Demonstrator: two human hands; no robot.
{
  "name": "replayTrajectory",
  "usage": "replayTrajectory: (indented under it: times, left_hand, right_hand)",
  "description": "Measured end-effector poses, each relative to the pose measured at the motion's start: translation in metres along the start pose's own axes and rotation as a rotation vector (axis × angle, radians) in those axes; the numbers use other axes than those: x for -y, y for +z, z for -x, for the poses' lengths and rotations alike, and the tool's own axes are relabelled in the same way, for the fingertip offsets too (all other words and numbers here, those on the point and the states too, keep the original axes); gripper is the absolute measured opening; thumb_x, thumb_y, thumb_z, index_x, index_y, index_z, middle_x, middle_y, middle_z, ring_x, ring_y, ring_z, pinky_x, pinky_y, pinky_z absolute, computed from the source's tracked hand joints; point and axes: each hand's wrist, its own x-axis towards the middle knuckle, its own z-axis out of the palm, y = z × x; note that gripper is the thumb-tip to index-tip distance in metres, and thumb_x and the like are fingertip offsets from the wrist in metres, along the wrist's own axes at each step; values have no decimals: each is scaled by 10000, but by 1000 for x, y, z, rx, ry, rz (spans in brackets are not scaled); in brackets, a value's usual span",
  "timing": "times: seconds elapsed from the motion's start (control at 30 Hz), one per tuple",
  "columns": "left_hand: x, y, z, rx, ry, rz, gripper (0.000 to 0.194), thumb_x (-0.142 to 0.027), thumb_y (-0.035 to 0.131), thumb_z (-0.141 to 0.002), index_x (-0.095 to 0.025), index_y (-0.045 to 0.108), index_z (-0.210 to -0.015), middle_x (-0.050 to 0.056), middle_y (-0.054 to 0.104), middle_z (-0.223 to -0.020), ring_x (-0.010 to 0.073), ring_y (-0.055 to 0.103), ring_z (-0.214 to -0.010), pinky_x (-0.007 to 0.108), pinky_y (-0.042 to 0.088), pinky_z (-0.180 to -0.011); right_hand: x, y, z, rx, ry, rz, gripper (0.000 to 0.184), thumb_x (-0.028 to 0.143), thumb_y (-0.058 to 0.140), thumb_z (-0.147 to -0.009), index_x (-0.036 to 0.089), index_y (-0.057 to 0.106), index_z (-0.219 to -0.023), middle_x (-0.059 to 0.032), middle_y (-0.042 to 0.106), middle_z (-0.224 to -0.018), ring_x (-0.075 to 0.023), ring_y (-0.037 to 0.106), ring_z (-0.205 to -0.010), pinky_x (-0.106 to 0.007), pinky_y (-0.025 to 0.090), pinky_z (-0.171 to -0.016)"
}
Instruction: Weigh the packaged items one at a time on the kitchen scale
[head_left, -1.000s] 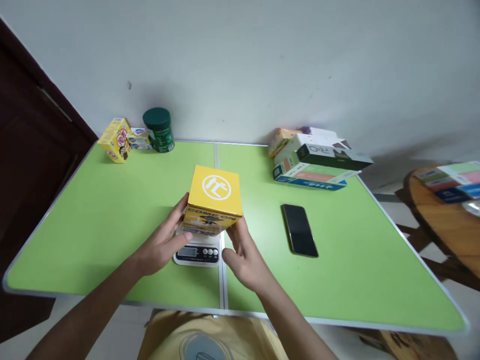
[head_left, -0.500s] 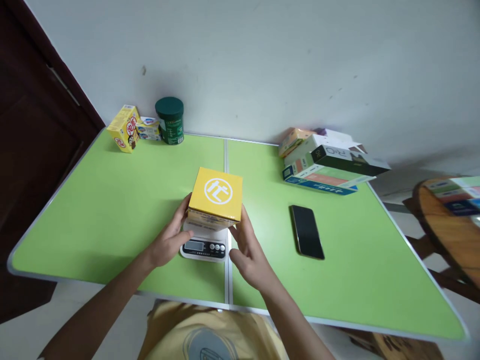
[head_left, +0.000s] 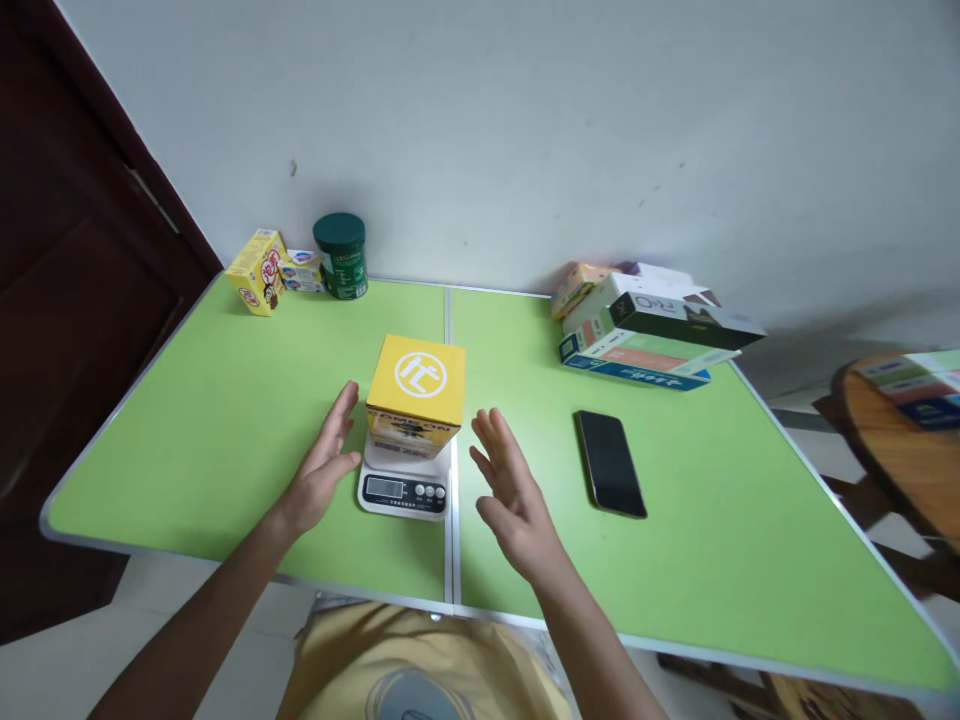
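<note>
Beneath the yellow box (head_left: 417, 385), the white scale's (head_left: 406, 490) platform is mostly hidden.

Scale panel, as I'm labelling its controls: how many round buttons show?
3, in a row on the scale: the left button nearest the display, the middle button next, the right button near the panel's end. None looks hidden.

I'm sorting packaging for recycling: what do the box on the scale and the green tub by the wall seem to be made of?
Box: looks like thin printed card with a slight sheen; crisp folded edges and flat sides suggest it.
Tub: probably plastic, smooth and fairly matt on its lid; the body could be something else under its printed surface.
</note>
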Motion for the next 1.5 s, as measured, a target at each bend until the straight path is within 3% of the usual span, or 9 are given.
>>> replayTrajectory:
  times: [0.13,0.4,0.67,0.83,1.17,1.37,1.5]
  left_hand:
    - [4,0,14,-57,-19,-35,709,-225,454,-863,-303,183,-1514,-31,146,-1607,238,81,-1476,391,105,-1189]
    - [-3,20,24,-110,-35,-44,698,-220,429,-869,-308,178,-1515,-49,153,-1604,230,67,-1477,385,90,-1194]
    - [2,3,27,-63,-44,-1,644,-210,418,-887,-361,245,-1489,-66,180,-1597,233,65,-1477,417,84,-1186]
    - [5,-11,15,-32,-52,61,592,-248,418,-902,-379,301,-1468,-79,226,-1585,235,94,-1474,408,55,-1192]
    - [0,-26,-32,112,-36,109,579,-244,407,-906,-376,319,-1462,-89,255,-1574,231,129,-1468,380,77,-1199]
    - [-7,-19,-22,94,-117,67,598,-240,428,-902,-375,301,-1470,-93,228,-1581,255,111,-1470,413,99,-1198]
    - [-10,-14,-13,39,-101,43,563,-285,423,-921,-383,311,-1465,-86,245,-1577,259,130,-1467,421,102,-1195]
  right_hand:
    - [-6,-11,1,-12,4,-37,761,149,506,-803,445,234,-1448,60,254,-1570,-213,215,-1457,-523,230,-1167]
    - [-6,-16,-4,91,30,-86,760,139,520,-796,461,263,-1434,61,284,-1559,-213,242,-1449,-528,215,-1172]
    - [-2,0,-8,69,-11,-56,680,256,531,-878,435,225,-1458,34,255,-1575,-213,232,-1452,-512,221,-1178]
    - [-5,1,-12,16,16,0,619,371,506,-920,435,215,-1463,22,261,-1575,-238,240,-1449,-523,245,-1169]
    - [13,-14,-36,16,87,96,677,327,509,-928,434,135,-1482,62,174,-1597,-229,132,-1473,-504,228,-1185]
    - [14,1,-29,22,110,91,662,337,489,-933,418,137,-1487,89,135,-1600,-243,101,-1473,-500,248,-1185]
    - [9,0,-28,32,115,50,645,333,486,-934,401,159,-1486,68,153,-1600,-242,137,-1471,-494,250,-1183]
